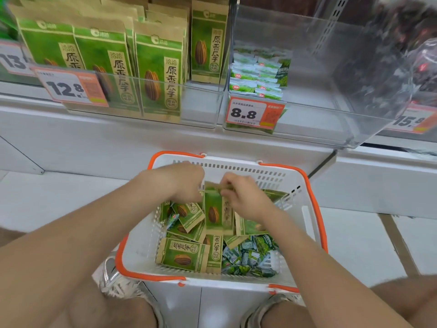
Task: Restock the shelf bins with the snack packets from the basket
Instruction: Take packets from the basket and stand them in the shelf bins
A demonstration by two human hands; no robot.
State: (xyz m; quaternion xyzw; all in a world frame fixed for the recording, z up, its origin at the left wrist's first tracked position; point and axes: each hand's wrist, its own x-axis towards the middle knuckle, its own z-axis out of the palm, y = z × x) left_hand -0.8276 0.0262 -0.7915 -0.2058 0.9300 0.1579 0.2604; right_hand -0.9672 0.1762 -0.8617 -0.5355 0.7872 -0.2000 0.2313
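White plastic basket (314,209) with orange handles sits at lower centre, with many green seed packets (183,254) and small green sachets (250,259) lying loose inside it. Your left hand (186,183) and right hand (241,197) both curl their fingers round the top edge of one upright seed packet (213,213) at the basket's far end. At upper left, the clear seed bin (196,107) looks well filled. The sachet bin (331,91) at upper centre holds only a small stack. Much restocking seems left.
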